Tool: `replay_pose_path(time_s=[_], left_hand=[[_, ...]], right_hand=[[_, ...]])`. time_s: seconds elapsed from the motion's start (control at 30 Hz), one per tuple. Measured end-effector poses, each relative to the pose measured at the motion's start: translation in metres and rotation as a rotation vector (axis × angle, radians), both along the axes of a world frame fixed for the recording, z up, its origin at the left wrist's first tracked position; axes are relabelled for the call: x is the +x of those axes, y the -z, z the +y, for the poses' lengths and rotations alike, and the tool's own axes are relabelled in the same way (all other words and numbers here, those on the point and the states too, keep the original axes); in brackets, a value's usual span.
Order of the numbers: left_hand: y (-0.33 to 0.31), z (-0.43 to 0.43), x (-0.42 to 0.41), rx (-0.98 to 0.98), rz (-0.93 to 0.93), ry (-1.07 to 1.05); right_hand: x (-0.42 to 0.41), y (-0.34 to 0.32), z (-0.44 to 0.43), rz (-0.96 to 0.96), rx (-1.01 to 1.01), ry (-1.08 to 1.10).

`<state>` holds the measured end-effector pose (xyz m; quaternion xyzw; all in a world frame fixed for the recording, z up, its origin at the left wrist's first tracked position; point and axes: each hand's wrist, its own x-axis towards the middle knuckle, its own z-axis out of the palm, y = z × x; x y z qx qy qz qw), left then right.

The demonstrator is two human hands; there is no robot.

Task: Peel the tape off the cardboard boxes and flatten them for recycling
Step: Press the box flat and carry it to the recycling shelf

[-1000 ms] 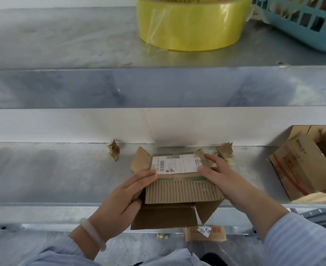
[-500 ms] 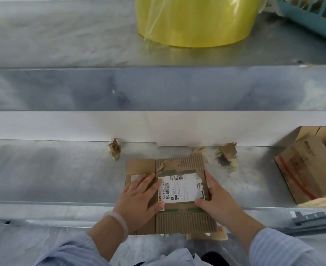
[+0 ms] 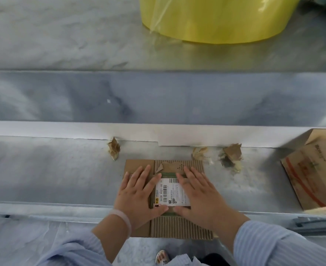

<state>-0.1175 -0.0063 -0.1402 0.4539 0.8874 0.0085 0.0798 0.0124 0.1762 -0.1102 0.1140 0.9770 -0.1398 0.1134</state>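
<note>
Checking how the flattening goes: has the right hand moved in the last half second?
Yes: the right hand slid left, away from the right-hand scrap at the wall, onto the box's label.

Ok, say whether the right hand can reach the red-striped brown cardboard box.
Probably yes: the right hand presses the flattened corrugated cardboard, gripping nothing; only bare metal shelf separates it from the red-striped box.

A grey metal tabletop [image 3: 52, 179] carries a flattened cardboard box [image 3: 179, 225] at 6 o'clock, overhanging the near edge. Torn scraps lie by the back wall: a brown scrap [image 3: 114, 147] at 11 o'clock, a pale scrap [image 3: 199, 151] at 12 and a larger scrap [image 3: 232, 154] at 1. A second cardboard box [image 3: 312, 179] sits at 3 o'clock. On the upper shelf [image 3: 62, 35], a yellow tub [image 3: 216, 20] stands at 12 o'clock.
</note>
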Motion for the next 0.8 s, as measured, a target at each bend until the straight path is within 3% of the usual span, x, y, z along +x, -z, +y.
replay_pose_path(time_s=[0.57,0.8], left_hand=[[0.008,0.005,-0.014,0.025,0.023,-0.053],[0.009,-0.012,-0.024,0.057,0.036,0.117]], right_hand=[[-0.018,0.02,0.009,0.043,0.077,-0.015],[-0.015,0.021,0.015,0.008,0.103,-0.083]])
